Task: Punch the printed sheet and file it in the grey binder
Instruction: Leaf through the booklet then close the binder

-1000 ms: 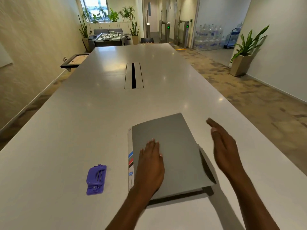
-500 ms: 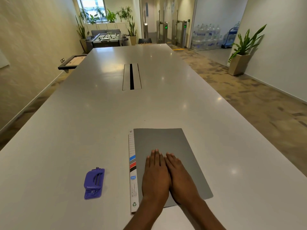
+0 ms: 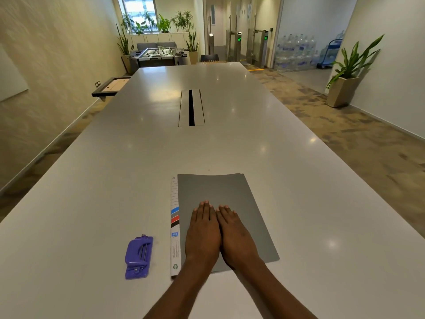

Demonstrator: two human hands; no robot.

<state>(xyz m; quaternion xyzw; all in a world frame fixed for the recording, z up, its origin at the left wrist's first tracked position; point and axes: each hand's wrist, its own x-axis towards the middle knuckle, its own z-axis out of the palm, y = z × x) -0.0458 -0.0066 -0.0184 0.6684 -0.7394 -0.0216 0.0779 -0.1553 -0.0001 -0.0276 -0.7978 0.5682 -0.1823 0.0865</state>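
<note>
Binder (image 3: 220, 192): closed, flat on the worktop (image 3: 230, 143); contents hidden.
Left hand (image 3: 203, 233): flat, fingers extended, pressing the cover, gripping nothing.
Right hand (image 3: 236, 238): same, touching the left.
Punch (image 3: 138, 259): left of binder, apart.
Change: none since half a second ago.

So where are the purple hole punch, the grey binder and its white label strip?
purple hole punch (image 3: 138, 259): head view, top lever.
grey binder (image 3: 220, 189): head view, bare front cover.
white label strip (image 3: 174, 199): head view, ruled upper part.
</note>
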